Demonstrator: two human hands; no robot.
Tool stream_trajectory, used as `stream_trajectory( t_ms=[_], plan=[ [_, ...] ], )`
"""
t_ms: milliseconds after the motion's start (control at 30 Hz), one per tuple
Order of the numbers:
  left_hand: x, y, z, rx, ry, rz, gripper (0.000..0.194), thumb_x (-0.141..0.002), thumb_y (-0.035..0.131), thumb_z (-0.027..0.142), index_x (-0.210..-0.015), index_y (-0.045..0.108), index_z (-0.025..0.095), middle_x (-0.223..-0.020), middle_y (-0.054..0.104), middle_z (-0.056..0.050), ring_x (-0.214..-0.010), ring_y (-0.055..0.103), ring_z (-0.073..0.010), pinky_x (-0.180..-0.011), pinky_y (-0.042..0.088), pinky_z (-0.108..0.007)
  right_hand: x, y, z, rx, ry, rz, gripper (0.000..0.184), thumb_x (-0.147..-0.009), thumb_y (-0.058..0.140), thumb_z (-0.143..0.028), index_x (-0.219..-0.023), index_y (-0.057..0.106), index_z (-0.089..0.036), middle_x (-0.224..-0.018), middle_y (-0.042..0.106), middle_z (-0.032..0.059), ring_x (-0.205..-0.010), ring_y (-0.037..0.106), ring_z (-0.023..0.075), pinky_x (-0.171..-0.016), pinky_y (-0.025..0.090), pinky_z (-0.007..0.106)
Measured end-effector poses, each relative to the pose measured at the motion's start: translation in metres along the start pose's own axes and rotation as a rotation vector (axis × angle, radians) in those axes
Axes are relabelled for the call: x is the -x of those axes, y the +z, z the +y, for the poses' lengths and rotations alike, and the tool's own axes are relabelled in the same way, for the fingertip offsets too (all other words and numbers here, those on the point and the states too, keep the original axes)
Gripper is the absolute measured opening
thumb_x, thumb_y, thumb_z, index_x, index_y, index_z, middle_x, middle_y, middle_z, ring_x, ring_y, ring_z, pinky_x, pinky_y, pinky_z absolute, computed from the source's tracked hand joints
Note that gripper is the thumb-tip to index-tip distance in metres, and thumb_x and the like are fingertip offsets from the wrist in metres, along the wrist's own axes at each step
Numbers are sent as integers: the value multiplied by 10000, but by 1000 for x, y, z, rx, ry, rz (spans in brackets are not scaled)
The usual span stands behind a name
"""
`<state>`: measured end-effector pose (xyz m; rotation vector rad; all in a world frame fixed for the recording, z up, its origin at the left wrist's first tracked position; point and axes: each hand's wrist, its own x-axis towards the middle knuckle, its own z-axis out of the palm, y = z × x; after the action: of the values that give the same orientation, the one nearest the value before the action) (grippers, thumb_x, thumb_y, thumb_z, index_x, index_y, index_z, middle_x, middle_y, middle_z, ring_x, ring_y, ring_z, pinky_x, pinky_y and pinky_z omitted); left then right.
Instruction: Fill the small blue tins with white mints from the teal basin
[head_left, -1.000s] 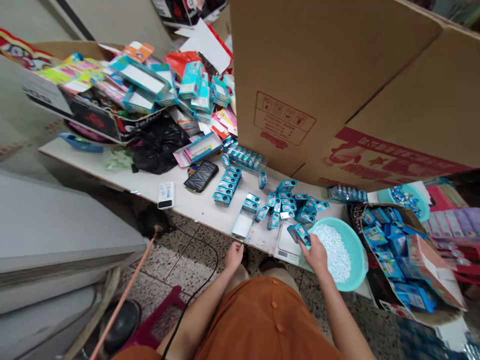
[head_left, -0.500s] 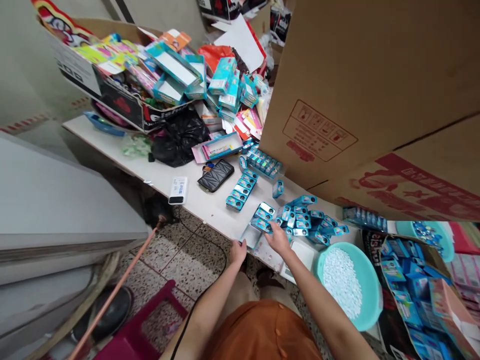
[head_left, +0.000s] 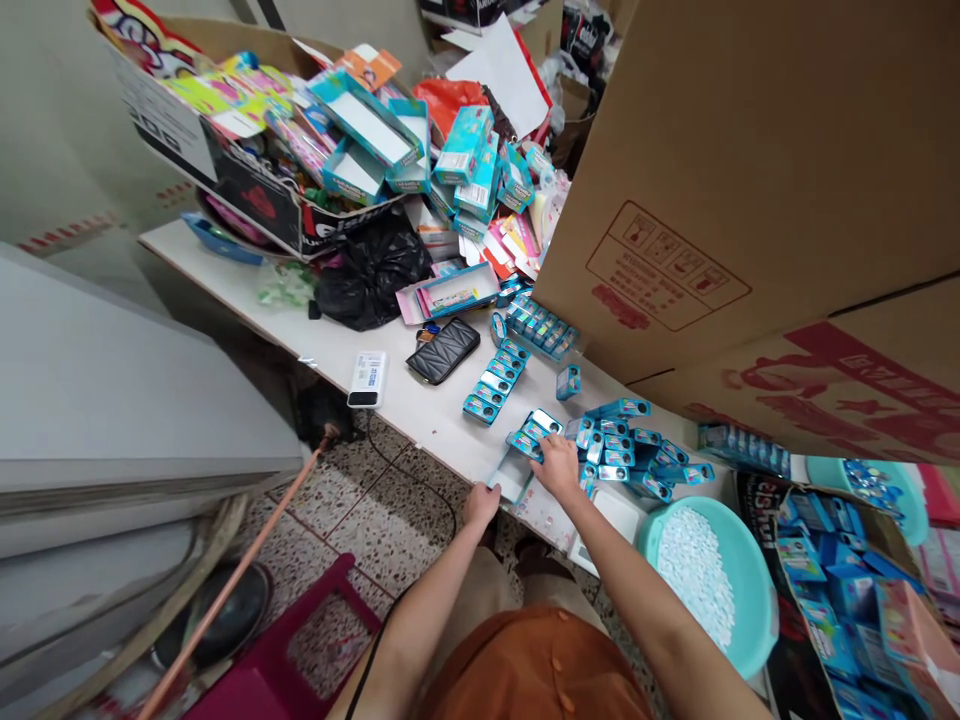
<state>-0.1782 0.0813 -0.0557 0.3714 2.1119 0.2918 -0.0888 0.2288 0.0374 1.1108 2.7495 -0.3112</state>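
Observation:
My left hand (head_left: pixel 482 503) pinches the near corner of a shallow pale tray (head_left: pixel 513 478) at the table's front edge. Small blue boxes (head_left: pixel 541 424) with shiny tops stand in a row at the tray's far end. My right hand (head_left: pixel 559 467) has its fingers closed on the nearest of these boxes; its fingertips are partly hidden. Just right of that hand lies a loose pile of similar blue boxes (head_left: pixel 616 442). Another row of blue boxes (head_left: pixel 496 381) stands farther back, and a single blue box (head_left: pixel 568 381) is to its right.
A turquoise basin (head_left: pixel 759 610) of small white pieces stands at right, beside a white scale-like device (head_left: pixel 611 520). A large cardboard carton (head_left: pixel 675 180) walls off the back right. A black quilted wallet (head_left: pixel 444 350), a white device (head_left: pixel 368 379) and a black bag (head_left: pixel 371 270) lie left.
The whole view has shifted slightly. My right hand has settled lower against the boxes in the tray, its fingers more curled. My left hand stays at the tray's corner.

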Motion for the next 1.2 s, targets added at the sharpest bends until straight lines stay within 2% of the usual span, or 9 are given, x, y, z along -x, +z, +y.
stream_trajectory(
  t_ms=[133,367,667,833,933,1067,1200],
  plan=[
    [2,1,0,-6,-4,6,424,-873,330,451,-913,636,160,-998,679,-162,-965,626,-296,-721,437,-336,9,-3,5,27,-64,-8,268,-773,597,-356,-993,607,-203,-1011,597,81,-959,483,235,-833,307,355],
    [5,4,-2,-68,45,49,535,-905,203,479,-988,616,149,-1025,666,-187,-978,623,-306,-750,443,-367,10,2,9,86,-3,14,290,-770,609,-387,-995,609,-204,-992,602,84,-952,474,249,-823,294,375],
    [0,-2,-1,-94,31,-17,492,-895,255,449,-983,628,142,-1040,664,-186,-1006,615,-310,-775,451,-366,0,21,1,136,73,69,369,-760,647,-352,-1061,525,-176,-937,614,82,-919,500,247,-824,298,378],
    [-1,-4,-4,-100,72,-21,506,-893,260,472,-953,640,143,-1025,674,-181,-993,624,-300,-767,455,-352,-3,26,0,168,74,61,365,-719,692,-312,-1003,515,-167,-915,613,92,-916,500,256,-831,305,380],
    [0,-5,-5,-118,83,-32,515,-895,257,481,-932,647,146,-1028,678,-172,-985,628,-291,-760,457,-342,1,26,1,169,92,53,425,-709,703,-316,-1056,513,-161,-927,606,105,-922,498,263,-842,312,389],
    [-1,-8,-4,-152,99,-19,517,-893,268,499,-906,651,151,-980,692,-165,-948,641,-276,-741,457,-326,11,18,7,87,64,139,609,-728,678,-423,-1234,450,-170,-1024,584,117,-953,488,268,-890,309,419],
    [-1,-9,-9,-130,140,-75,586,-864,252,595,-780,646,170,-875,708,-148,-887,648,-291,-731,448,-343,36,10,16,-65,-34,259,544,-811,578,-447,-1265,446,-178,-1074,575,111,-1006,477,247,-930,308,402]
  ],
)
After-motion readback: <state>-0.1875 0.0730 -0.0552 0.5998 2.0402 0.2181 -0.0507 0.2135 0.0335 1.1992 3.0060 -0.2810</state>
